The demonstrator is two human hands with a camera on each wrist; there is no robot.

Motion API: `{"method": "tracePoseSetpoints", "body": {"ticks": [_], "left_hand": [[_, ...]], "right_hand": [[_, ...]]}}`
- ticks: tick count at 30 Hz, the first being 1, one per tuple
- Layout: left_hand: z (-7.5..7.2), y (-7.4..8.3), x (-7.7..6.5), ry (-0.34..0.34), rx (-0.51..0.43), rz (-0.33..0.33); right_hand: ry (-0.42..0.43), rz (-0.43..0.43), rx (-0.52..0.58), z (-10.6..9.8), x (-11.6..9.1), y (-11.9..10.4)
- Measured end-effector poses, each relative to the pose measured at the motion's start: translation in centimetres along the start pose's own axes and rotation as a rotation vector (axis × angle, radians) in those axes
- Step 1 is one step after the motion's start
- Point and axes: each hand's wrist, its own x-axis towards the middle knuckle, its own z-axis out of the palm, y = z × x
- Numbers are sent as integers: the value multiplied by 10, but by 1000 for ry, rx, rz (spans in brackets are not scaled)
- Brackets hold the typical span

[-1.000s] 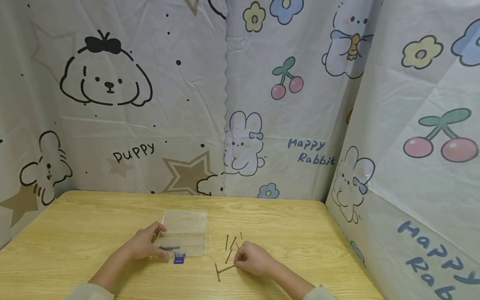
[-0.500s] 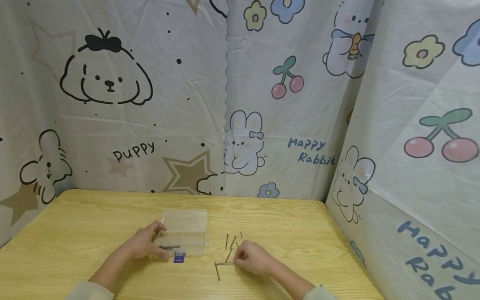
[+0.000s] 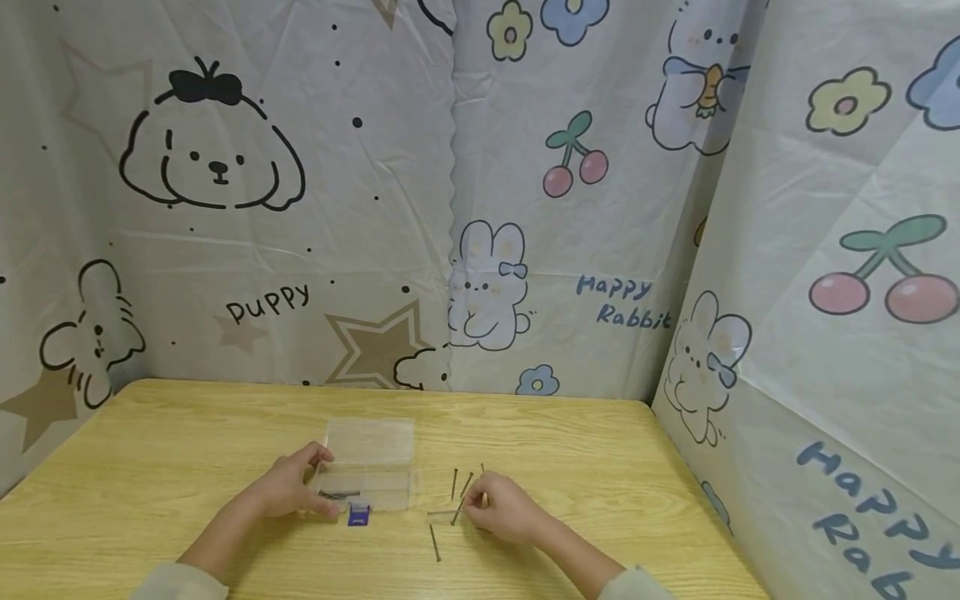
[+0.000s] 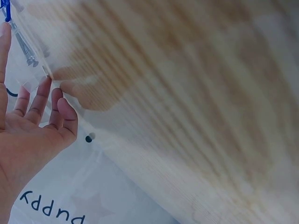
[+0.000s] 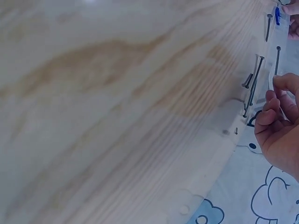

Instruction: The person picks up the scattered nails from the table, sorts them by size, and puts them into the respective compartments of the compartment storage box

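Observation:
My left hand holds the left side of a clear plastic box, thumb by the front corner and fingers farther back. The box lies on the table with its lid folded back; a blue clasp sits at its front. Several nails lie in its left front compartment. My right hand pinches a nail between thumb and finger, its head end pointing left towards the box. Below and around that hand lie several loose nails, one of them nearer the front.
The wood-grain table extends on both sides of the box and hands. A printed cloth with cartoon animals hangs behind the table, and another printed cloth stands along the right side.
My right hand has moved slightly up and left, swinging the pinched nail away from the front loose nail until it points level towards the box. My left hand and the box stay put.

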Motion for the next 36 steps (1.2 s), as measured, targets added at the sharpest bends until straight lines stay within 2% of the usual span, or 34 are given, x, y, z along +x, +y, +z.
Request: {"method": "tracePoseSetpoints", "body": {"ticks": [16,26,36], "left_hand": [[0,2,-2,7,8,8],[1,1,0,18,12,12],[1,0,1,19,16,11]], "right_hand": [[67,-16,18,7,13,-12],[76,-4,67,14,18,-24],[94,-4,63,22,23,-32]]}}
